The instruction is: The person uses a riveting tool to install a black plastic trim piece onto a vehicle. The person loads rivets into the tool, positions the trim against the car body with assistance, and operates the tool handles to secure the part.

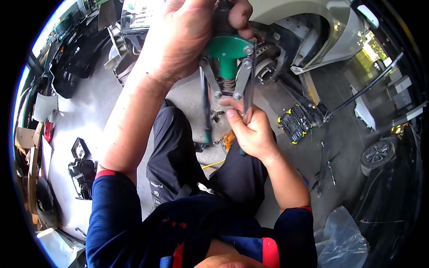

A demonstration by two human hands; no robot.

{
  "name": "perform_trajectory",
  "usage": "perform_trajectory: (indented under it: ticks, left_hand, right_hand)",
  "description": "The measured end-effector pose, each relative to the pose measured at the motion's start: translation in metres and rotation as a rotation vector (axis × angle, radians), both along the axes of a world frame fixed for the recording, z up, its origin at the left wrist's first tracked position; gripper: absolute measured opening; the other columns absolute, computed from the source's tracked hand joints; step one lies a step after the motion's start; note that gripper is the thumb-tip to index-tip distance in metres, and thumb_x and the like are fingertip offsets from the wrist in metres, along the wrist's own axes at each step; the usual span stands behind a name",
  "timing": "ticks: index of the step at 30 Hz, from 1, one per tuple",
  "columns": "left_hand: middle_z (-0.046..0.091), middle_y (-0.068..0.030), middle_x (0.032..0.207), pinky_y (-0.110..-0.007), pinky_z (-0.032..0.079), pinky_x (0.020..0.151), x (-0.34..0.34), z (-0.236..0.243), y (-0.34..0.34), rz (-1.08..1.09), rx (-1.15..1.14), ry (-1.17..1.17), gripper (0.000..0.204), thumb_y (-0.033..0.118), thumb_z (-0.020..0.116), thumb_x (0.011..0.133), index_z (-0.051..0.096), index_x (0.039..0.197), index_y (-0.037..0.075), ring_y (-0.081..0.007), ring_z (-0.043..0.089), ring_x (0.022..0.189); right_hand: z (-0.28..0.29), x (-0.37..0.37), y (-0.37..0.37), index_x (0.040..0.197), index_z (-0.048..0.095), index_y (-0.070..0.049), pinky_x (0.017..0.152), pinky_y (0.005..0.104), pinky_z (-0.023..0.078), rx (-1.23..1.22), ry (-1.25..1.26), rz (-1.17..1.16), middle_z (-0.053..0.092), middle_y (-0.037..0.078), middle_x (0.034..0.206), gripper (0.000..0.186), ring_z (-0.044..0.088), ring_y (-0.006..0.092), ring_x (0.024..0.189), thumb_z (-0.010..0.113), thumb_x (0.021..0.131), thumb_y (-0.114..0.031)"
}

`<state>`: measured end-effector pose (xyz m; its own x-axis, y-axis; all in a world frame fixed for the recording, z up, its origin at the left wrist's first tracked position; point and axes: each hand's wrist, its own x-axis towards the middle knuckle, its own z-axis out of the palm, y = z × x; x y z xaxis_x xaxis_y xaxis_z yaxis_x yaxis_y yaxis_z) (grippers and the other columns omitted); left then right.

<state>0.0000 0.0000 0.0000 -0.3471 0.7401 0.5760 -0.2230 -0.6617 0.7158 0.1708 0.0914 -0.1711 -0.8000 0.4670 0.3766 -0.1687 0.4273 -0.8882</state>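
A green-bodied tool (228,62) with jointed steel links and two long arms hanging from its sides is held up at the top middle; it looks like a puller. My left hand (190,35) is wrapped around its dark upper end, with part of that end hidden by the fingers. Lower down, my right hand (252,131) is closed around the tool's right arm, which is slightly blurred. The left arm of the tool hangs free, tipped in green. A coiled spring or thread shows under the green body.
Ahead right, a wheel hub (266,69) is exposed below a pale car fender (272,10). An orange power tool (227,139) lies between my legs. To the right are a socket set (295,124), loose hand tools (331,173), a wheel (378,154) and plastic sheeting (344,236). Black car parts (73,62) lie left.
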Motion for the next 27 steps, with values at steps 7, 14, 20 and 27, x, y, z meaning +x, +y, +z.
perform_trajectory:
  ticks: [7,14,20,27]
  left_hand:
    - [0.063,-0.0082,0.076,-0.031,0.057,0.069,-0.012,-0.019,0.014,0.08,-0.113,0.168,0.032,0.035,0.05,0.109,0.058,0.106,0.004,-0.0185,0.065,0.068]
    - [0.063,-0.019,0.122,-0.047,0.052,0.1,-0.022,-0.038,0.014,0.027,-0.221,0.254,0.076,0.068,0.034,0.102,0.056,0.132,0.002,-0.0326,0.064,0.113]
    - [0.062,-0.0104,0.136,-0.037,0.042,0.111,-0.033,-0.144,0.021,-0.127,-0.261,0.345,0.081,0.062,0.062,0.097,0.048,0.149,0.002,-0.0185,0.056,0.126]
    - [0.071,-0.0012,0.107,-0.033,0.051,0.098,-0.04,-0.246,0.03,-0.391,-0.61,0.229,0.02,0.016,0.066,0.101,0.067,0.118,0.006,-0.0115,0.064,0.105]
  right_hand:
    - [-0.002,-0.008,-0.017,0.12,0.068,0.004,0.079,0.029,0.05,-0.178,-0.072,0.052,0.069,0.005,0.085,0.023,0.059,0.0101,0.08,0.064,0.103,-0.011]
    - [-0.021,-0.011,0.006,0.125,0.069,0.001,0.061,0.0198,0.035,-0.121,0.004,0.037,0.05,-0.01,0.074,0.024,0.04,0.0,0.066,0.059,0.107,-0.011]
    - [-0.082,-0.008,0.011,0.1,0.064,0.0,0.079,0.0317,0.053,-0.218,0.009,-0.069,0.075,0.012,0.099,0.014,0.067,0.0148,0.085,0.067,0.103,-0.014]
    - [-0.112,0.005,0.021,0.118,0.064,0.002,0.089,0.0438,0.054,0.083,-0.273,0.041,0.068,0.021,0.112,0.032,0.068,0.0379,0.101,0.072,0.097,-0.021]
